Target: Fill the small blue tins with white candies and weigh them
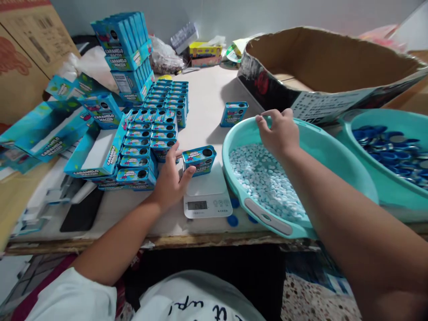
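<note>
A small blue candy box (pixel 199 161) with a round dark opening on top stands on a white digital scale (pixel 207 207) with a lit display. My left hand (pixel 170 180) is beside the box's left end, its thumb and fingers apart and its thumb close to the box's front. Over the far left rim of a turquoise basin (pixel 341 165) is my right hand (pixel 281 133), thumb and forefinger nearly together; whatever may be between them is hidden. Pale blue and white candies (pixel 267 183) lie in the basin below it. Another candy box (pixel 234 114) stands behind the scale.
Rows of candy boxes (pixel 137 149) and a tall stack (pixel 125 58) stand at left, near display trays (pixel 95 151). A black phone (pixel 82 211) lies in front. A second basin (pixel 354 120) holds blue lids (pixel 397 151). Behind is a large cardboard box (pixel 334 58).
</note>
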Demonstrator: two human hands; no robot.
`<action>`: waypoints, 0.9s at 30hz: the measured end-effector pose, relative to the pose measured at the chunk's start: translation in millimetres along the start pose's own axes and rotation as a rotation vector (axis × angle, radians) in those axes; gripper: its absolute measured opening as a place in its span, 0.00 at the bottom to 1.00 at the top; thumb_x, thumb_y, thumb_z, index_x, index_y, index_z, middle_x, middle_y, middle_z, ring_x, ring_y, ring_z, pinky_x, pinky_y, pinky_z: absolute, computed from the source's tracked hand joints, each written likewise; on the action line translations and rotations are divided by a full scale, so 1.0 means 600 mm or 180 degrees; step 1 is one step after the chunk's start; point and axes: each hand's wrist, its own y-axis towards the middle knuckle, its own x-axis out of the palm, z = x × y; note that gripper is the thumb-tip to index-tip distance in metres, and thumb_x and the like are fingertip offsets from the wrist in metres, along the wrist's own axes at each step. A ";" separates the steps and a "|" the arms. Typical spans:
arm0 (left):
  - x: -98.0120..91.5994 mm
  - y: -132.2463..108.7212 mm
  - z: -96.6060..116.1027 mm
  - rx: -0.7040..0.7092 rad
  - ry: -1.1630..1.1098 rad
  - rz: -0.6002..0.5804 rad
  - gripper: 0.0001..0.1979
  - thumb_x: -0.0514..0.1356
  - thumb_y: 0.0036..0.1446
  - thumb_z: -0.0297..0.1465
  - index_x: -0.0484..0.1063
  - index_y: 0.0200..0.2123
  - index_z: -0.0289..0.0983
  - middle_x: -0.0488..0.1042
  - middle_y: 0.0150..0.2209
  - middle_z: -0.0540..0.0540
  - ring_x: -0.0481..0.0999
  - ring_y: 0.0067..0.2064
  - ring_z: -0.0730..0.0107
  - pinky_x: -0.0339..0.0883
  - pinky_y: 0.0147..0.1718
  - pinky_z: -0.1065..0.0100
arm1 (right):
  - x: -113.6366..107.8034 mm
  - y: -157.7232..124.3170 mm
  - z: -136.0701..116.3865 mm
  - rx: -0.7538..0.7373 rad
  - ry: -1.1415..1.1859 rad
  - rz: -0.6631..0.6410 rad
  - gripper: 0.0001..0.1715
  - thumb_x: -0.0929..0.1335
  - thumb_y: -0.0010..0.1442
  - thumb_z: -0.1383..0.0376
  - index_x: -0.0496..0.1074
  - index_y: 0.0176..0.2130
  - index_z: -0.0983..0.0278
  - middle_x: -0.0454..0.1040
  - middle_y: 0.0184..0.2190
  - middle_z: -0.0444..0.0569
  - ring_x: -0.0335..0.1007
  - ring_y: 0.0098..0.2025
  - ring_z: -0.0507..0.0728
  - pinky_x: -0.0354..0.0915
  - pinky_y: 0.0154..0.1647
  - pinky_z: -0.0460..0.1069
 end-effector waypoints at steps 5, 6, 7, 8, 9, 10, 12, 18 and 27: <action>-0.003 0.002 -0.001 -0.0286 0.0072 -0.0126 0.43 0.53 0.63 0.60 0.50 0.69 0.38 0.68 0.60 0.31 0.71 0.61 0.48 0.63 0.61 0.46 | -0.014 -0.010 -0.019 0.0059 0.0074 -0.0049 0.26 0.61 0.68 0.50 0.73 0.55 0.60 0.68 0.53 0.60 0.70 0.39 0.62 0.64 0.43 0.55; -0.003 0.002 0.000 -0.0316 0.0077 -0.0148 0.43 0.53 0.63 0.60 0.50 0.69 0.38 0.68 0.60 0.31 0.71 0.61 0.48 0.63 0.61 0.47 | -0.017 -0.013 -0.025 0.0112 0.0051 -0.0096 0.26 0.62 0.68 0.51 0.73 0.56 0.61 0.67 0.53 0.60 0.70 0.39 0.61 0.63 0.43 0.55; -0.003 0.002 0.001 -0.0326 0.0084 -0.0162 0.43 0.53 0.63 0.59 0.50 0.69 0.38 0.68 0.60 0.31 0.71 0.61 0.48 0.63 0.61 0.47 | -0.021 -0.015 -0.031 0.0152 0.0035 -0.0140 0.26 0.62 0.68 0.51 0.73 0.56 0.61 0.67 0.54 0.61 0.70 0.39 0.61 0.63 0.44 0.55; -0.003 0.002 0.002 -0.0321 0.0085 -0.0166 0.43 0.54 0.63 0.59 0.50 0.69 0.38 0.68 0.60 0.31 0.71 0.61 0.48 0.63 0.61 0.47 | -0.023 -0.016 -0.035 0.0174 0.0028 -0.0174 0.25 0.62 0.68 0.52 0.73 0.56 0.62 0.67 0.54 0.61 0.70 0.39 0.62 0.63 0.44 0.55; -0.003 0.002 0.002 -0.0306 0.0082 -0.0166 0.43 0.54 0.63 0.59 0.50 0.69 0.38 0.68 0.61 0.31 0.71 0.61 0.48 0.63 0.61 0.47 | -0.025 -0.018 -0.039 0.0186 0.0028 -0.0200 0.25 0.62 0.68 0.52 0.73 0.56 0.62 0.67 0.54 0.61 0.70 0.40 0.62 0.63 0.45 0.55; -0.003 0.001 0.002 -0.0288 0.0074 -0.0168 0.42 0.54 0.63 0.59 0.50 0.69 0.38 0.68 0.61 0.31 0.71 0.61 0.48 0.63 0.61 0.47 | -0.026 -0.018 -0.041 0.0192 0.0033 -0.0217 0.24 0.62 0.68 0.53 0.72 0.56 0.62 0.67 0.54 0.61 0.70 0.40 0.62 0.64 0.45 0.56; -0.003 0.001 0.002 -0.0265 0.0068 -0.0180 0.42 0.54 0.63 0.59 0.51 0.69 0.39 0.68 0.61 0.32 0.71 0.61 0.48 0.63 0.61 0.48 | -0.026 -0.018 -0.042 0.0188 0.0044 -0.0229 0.23 0.62 0.69 0.53 0.72 0.55 0.62 0.67 0.54 0.61 0.70 0.41 0.62 0.64 0.46 0.56; -0.010 0.003 0.011 -0.0191 0.0292 -0.0271 0.43 0.53 0.63 0.59 0.50 0.69 0.37 0.67 0.61 0.31 0.70 0.62 0.46 0.63 0.61 0.48 | -0.021 -0.016 -0.040 0.0207 0.0026 -0.0263 0.24 0.62 0.69 0.53 0.73 0.56 0.62 0.67 0.54 0.61 0.69 0.40 0.62 0.64 0.47 0.56; -0.017 0.003 0.024 -0.0047 0.0416 -0.0350 0.40 0.52 0.65 0.58 0.50 0.69 0.39 0.65 0.64 0.33 0.67 0.64 0.47 0.61 0.63 0.48 | -0.015 -0.019 -0.052 0.0292 -0.0213 -0.0309 0.27 0.60 0.70 0.54 0.71 0.60 0.64 0.67 0.56 0.63 0.71 0.46 0.65 0.64 0.49 0.58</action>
